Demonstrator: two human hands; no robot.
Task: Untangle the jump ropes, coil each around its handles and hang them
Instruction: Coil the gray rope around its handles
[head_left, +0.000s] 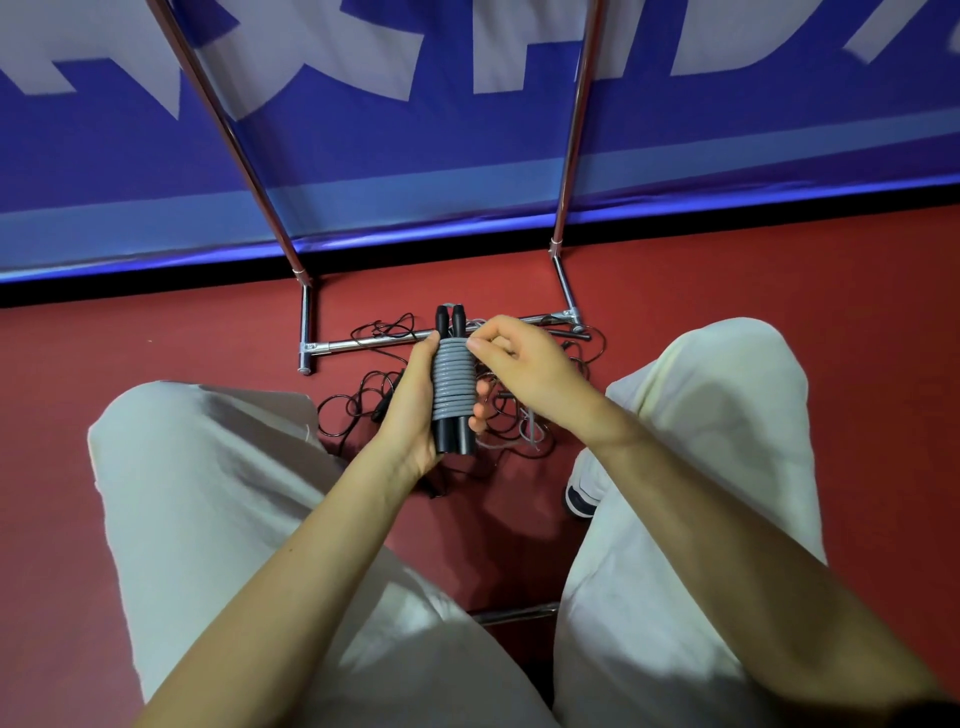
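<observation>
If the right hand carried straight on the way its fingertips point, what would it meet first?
Right hand already pinches at the grey coiled cord on the paired black handles; beyond lies the left hand.

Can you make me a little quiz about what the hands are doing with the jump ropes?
1. True or false: the grey rope is wound around two black handles.
2. Which hand pinches the rope near the top of the coil: A) left hand, B) right hand, C) neither?
3. Fill in: the black ropes lie tangled on the red ____.

Key: 1 true; 2 B; 3 floor. The left hand grips the handles, and the rack stands behind the tangle.
</observation>
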